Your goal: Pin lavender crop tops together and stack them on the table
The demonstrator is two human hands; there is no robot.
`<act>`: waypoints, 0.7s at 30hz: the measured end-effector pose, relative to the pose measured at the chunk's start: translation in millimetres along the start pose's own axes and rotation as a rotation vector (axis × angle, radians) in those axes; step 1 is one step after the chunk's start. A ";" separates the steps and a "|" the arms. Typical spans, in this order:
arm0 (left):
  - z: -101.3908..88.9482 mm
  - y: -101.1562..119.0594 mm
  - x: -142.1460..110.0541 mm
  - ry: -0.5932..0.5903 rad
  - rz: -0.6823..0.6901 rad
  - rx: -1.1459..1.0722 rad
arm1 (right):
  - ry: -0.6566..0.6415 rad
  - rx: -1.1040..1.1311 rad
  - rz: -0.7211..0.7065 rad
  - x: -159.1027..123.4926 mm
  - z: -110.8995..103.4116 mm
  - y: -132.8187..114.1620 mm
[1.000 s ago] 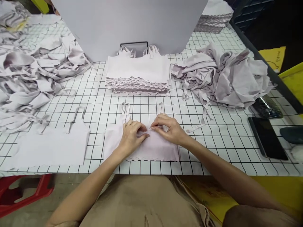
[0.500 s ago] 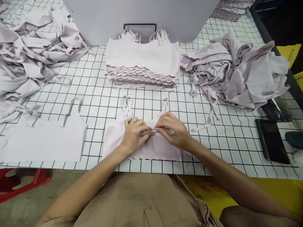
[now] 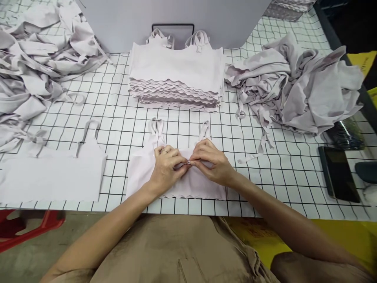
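Observation:
A pale pink strappy top (image 3: 203,186) lies flat on the table in front of me, its two looped straps pointing away. My left hand (image 3: 168,167) and my right hand (image 3: 212,162) meet at the middle of its upper edge. Both pinch the fabric edge between thumb and fingers, the fingertips almost touching. A tiny light-coloured bit shows between the fingertips, too small to make out. Just beyond stands a neat stack of the same tops (image 3: 176,65). To the left another top (image 3: 55,177) is spread flat.
Crumpled pale fabric (image 3: 38,67) is heaped at the left, and another heap (image 3: 318,90) at the right. A phone (image 3: 338,173) rests near the right edge. A large grey box (image 3: 176,11) closes off the back. A red stool (image 3: 38,228) stands below at left.
The view has shifted slightly. Both hands stay at the top's upper edge, with the right fingertips now a little closer to the left ones.

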State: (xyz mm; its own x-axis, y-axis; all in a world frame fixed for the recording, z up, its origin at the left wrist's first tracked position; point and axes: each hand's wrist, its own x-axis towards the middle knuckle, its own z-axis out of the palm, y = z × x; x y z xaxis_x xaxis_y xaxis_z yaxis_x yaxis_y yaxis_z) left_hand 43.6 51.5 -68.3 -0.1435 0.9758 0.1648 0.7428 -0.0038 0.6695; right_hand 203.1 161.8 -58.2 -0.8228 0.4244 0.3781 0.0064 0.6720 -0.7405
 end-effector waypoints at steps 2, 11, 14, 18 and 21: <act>0.3 -0.1 -0.2 -0.001 -0.003 -0.003 | -0.003 -0.001 0.000 -0.2 0.4 0.0; 1.7 -1.8 -1.0 0.042 0.042 -0.010 | 0.001 -0.057 -0.043 1.5 0.2 -0.9; 2.0 -1.8 -0.6 0.035 0.026 -0.008 | -0.003 -0.057 -0.034 3.1 -0.2 -1.9; 2.5 -1.9 -0.4 0.025 0.014 -0.008 | -0.004 -0.046 -0.024 4.5 -0.5 -2.9; 3.2 -2.4 -0.7 0.045 0.042 -0.015 | -0.005 -0.043 -0.034 4.2 0.0 -2.4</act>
State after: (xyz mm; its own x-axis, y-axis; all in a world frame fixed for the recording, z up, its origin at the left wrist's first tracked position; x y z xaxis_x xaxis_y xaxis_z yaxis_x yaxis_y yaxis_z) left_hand 44.0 51.6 -72.4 -0.1416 0.9639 0.2254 0.7392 -0.0485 0.6717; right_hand 199.6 162.0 -54.8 -0.8258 0.3978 0.3997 0.0025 0.7114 -0.7028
